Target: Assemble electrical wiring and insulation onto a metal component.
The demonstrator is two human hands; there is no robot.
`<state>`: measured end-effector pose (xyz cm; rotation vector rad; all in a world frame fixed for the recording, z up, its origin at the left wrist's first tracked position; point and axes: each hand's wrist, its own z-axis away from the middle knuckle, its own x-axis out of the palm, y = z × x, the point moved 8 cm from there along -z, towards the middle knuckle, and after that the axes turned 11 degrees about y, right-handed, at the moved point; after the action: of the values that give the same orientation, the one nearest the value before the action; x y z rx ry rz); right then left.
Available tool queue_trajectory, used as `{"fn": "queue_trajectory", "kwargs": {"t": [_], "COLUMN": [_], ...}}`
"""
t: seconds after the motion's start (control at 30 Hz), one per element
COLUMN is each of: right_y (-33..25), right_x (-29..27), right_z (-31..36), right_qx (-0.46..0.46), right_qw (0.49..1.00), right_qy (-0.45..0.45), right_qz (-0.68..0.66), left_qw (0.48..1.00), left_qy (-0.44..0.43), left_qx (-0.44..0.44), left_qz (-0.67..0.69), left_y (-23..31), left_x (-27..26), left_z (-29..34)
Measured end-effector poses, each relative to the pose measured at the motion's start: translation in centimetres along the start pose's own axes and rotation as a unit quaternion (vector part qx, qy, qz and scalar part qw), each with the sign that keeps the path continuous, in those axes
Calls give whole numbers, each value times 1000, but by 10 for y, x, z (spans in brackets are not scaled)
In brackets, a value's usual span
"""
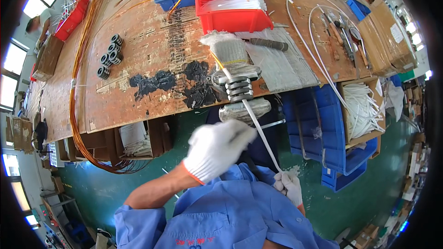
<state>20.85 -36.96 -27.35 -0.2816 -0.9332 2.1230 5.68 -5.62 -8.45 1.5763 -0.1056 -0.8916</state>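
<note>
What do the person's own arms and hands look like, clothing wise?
Both hands wear white knit work gloves; the left hand glove has an orange cuff edge at the wrist. The right hand glove looks the same white knit. The sleeves are blue work-shirt fabric, the left one pushed up above the elbow.

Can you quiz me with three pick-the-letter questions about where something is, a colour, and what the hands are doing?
1. Where are the black rings?
A. on the left part of the wooden bench
B. in the red bin
C. on the floor

2. What colour is the bin holding white tubing?
A. green
B. red
C. yellow

3. What is the right hand doing?
A. resting flat on the bench
B. holding a hammer
C. keeping a grip on the white tube

Answers:
1 A, they sit in a cluster on the bare wood.
2 B, its walls are bright red.
3 C, the gloved fingers close round the tube's lower end, near the left hand.
</note>
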Motion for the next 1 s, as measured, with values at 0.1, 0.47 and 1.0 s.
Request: {"fn": "queue_trajectory", "kwargs": {"t": [0.1,0.47,1.0], "right_y": [-36,-191,-169], "right_x": [47,236,173], "right_z": [4,26,2], "right_qx": [43,-43,-84], "right_qw": [996,992,984], "right_qy": [-14,-82,-137], "right_qz": [-77,-81,78], "left_qw": [919,769,872], "left_qy": [211,-45,-36], "left_qx": [285,531,270], "left_qz": [-174,-352,-406], "left_y": [31,35,-37], "left_x": [-70,-95,-65], "left_z": [-26,-142,51]}}
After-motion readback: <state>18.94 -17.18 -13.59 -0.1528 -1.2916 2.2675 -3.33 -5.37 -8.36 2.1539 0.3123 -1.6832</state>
